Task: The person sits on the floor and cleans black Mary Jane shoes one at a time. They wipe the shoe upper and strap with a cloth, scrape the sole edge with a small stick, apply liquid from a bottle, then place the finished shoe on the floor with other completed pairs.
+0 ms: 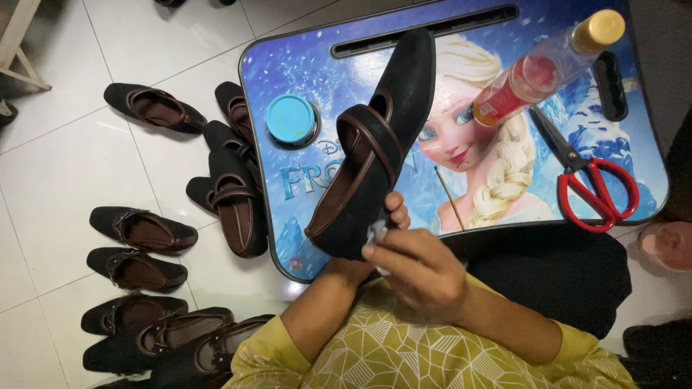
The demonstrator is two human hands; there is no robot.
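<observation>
Working at the heel of a black suede strap shoe (pixel 375 151), above the blue lap tray (pixel 303 180): left hand (pixel 393 216) grips its heel; right hand (pixel 422 270) pinches, seemingly, a small white scrap (pixel 375 232), needing careful pressing next.

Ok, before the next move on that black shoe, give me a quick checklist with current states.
1. Left hand holds the black shoe at its heel: ok.
2. Right hand pinches a small pale piece against the heel: ok.
3. What the piece is: cannot tell.
4. Red scissors lie on the lap tray: ok.
5. Bottle capped: ok.
6. Round blue tin lidded: ok.
</observation>
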